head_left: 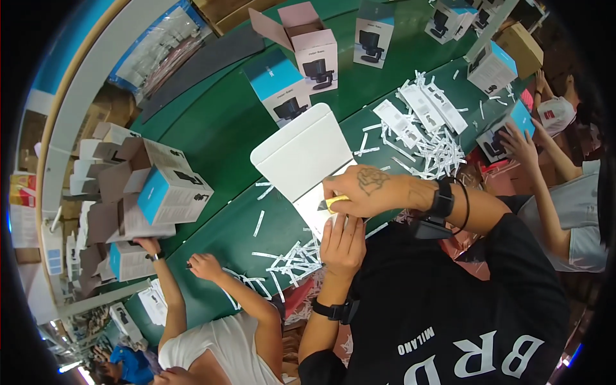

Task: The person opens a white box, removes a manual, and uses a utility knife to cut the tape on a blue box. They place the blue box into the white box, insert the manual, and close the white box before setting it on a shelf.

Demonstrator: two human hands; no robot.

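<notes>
A white box (301, 154) with its lid flap folded up and away lies on the green table in front of me. My right hand (362, 191) is closed around a small yellow utility knife (336, 203), its dark tip pointing left over the box's near part. Against the box's near edge rests my left hand (343, 247), its fingers stretched out and lying flat just below the right hand. The right fingers partly hide the box surface beneath the knife.
Cut paper strips (295, 262) lie left of me, and a larger heap (436, 151) with white printed slips sits right. Blue-and-white boxes (276, 86) stand behind; an open carton (170, 186) stands left. One co-worker's hand (205, 266) is at left, another's (520, 144) at right.
</notes>
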